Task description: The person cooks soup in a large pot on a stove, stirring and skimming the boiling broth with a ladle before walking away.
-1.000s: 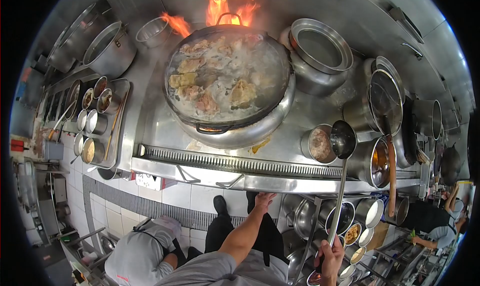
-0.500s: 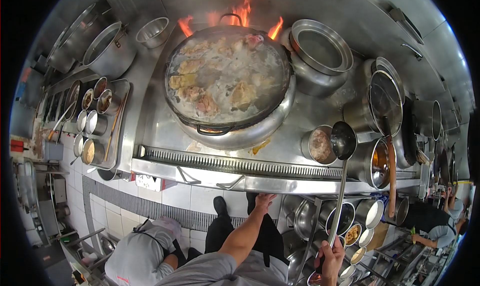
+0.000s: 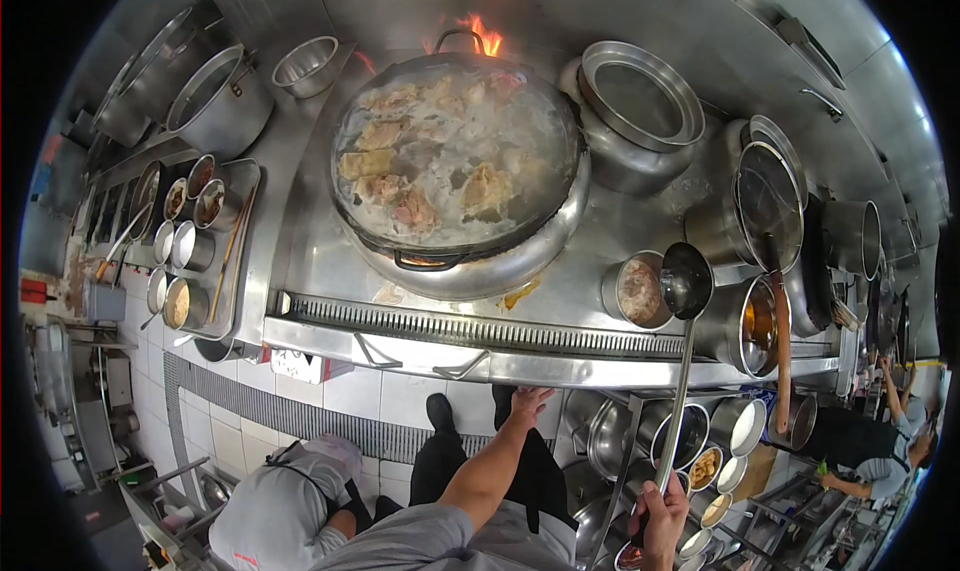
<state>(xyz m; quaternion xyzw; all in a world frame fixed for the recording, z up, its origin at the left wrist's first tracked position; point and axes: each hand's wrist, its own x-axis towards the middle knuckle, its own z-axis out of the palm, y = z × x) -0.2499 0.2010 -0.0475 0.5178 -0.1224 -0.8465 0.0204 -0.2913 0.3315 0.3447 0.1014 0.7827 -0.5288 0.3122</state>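
A long-handled metal ladle point(image 3: 677, 411) is in my right hand point(image 3: 660, 519), whose fingers wrap round the end of its handle. The ladle's dark round bowl rests by the rim of a small steel pot point(image 3: 640, 289) with pale brownish contents. My left hand point(image 3: 530, 401) is at the stove's front edge point(image 3: 480, 356), fingers stretched out, with nothing in it. Beyond it, a large black wok point(image 3: 437, 260) sits over the burner, full of steaming cloudy liquid and pieces of meat point(image 3: 487, 189). Flames point(image 3: 483, 37) rise behind the wok.
A lidded pot point(image 3: 640, 156) stands right of the wok. Beside the ladle is a pot of dark liquid point(image 3: 757, 326) with a wooden-handled strainer point(image 3: 782, 361) over it. Seasoning cups point(image 3: 190, 246) fill a tray on the left. A co-worker point(image 3: 275, 516) bends close at my left; another works far right.
The flames behind the wok have shrunk. Both my hands and the ladle stay in the same place. The co-worker at far right has shifted slightly.
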